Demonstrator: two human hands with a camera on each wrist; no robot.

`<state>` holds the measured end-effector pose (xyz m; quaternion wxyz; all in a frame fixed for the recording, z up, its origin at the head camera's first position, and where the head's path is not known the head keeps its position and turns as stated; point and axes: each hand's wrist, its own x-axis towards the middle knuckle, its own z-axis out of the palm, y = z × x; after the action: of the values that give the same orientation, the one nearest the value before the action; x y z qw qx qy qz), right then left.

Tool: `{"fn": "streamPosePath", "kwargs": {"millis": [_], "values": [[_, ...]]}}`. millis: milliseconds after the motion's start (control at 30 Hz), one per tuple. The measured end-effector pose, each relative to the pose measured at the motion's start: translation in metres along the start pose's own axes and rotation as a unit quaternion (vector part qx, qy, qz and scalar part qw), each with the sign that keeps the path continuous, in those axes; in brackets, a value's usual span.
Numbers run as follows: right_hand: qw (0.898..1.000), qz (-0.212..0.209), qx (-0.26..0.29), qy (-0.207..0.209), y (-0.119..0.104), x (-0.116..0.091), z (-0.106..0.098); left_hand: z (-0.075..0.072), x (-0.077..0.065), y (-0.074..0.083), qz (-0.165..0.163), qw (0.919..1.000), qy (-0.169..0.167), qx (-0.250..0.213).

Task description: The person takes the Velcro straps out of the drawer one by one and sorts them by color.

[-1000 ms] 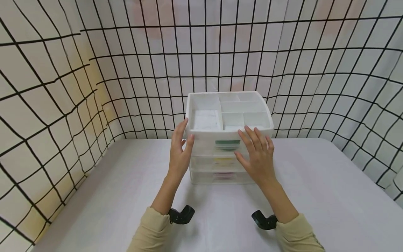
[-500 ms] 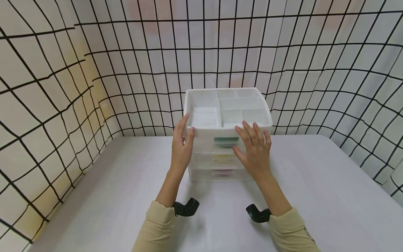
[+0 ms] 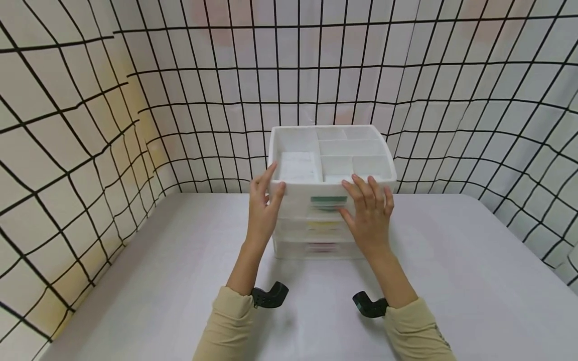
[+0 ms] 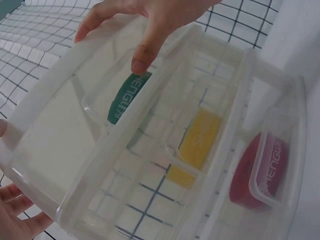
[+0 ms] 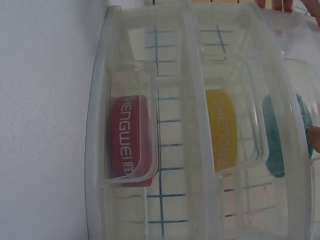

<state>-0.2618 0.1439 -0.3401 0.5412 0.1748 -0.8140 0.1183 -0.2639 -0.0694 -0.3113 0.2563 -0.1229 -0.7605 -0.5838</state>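
Note:
A white plastic drawer unit (image 3: 311, 190) stands upright on the table, with three translucent drawers and a divided tray on top. My left hand (image 3: 262, 215) lies at its left front corner, the thumb on the front and the fingers along the side. At the right, my right hand (image 3: 372, 223) touches the front top rim with spread fingers, its thumb beside the top drawer's handle. Both hands have fairly straight fingers. Behind the drawer handles show a green label (image 4: 127, 97), a yellow label (image 4: 200, 137) and a red label (image 5: 129, 135). All drawers are closed.
A white table (image 3: 180, 260) carries the unit near its back edge. Black wire grid panels (image 3: 203, 100) rise behind and at both sides, backed by white sheeting. Black camera mounts (image 3: 271, 296) are strapped at both wrists.
The hands stay at the unit's front corners, the right fingers now slightly closer to the rim. The head view has shifted a little; the drawer unit stands where it was.

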Motion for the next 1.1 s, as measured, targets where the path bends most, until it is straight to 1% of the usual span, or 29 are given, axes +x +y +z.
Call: {"fn": "streamPosePath", "kwargs": {"millis": [100, 333, 633, 833, 1100], "values": [[1.0, -0.003, 0.003, 0.001, 0.003, -0.001, -0.001, 0.001, 0.0, -0.001, -0.005, 1.0, -0.004, -0.003], [1.0, -0.006, 0.001, -0.017, 0.003, -0.003, -0.003, -0.001, -0.002, 0.0, -0.004, 0.9999, -0.01, -0.009], [1.0, -0.017, -0.003, -0.005, 0.004, -0.002, -0.005, 0.0, -0.001, -0.001, 0.0, 0.9999, -0.012, -0.009], [0.999, -0.029, -0.006, -0.011, 0.005, -0.004, -0.008, -0.001, -0.001, 0.0, -0.004, 0.9998, -0.013, -0.012], [0.999, -0.047, 0.018, -0.016, 0.007, -0.005, -0.013, -0.002, 0.0, 0.002, -0.011, 0.9996, -0.02, -0.017]]}}
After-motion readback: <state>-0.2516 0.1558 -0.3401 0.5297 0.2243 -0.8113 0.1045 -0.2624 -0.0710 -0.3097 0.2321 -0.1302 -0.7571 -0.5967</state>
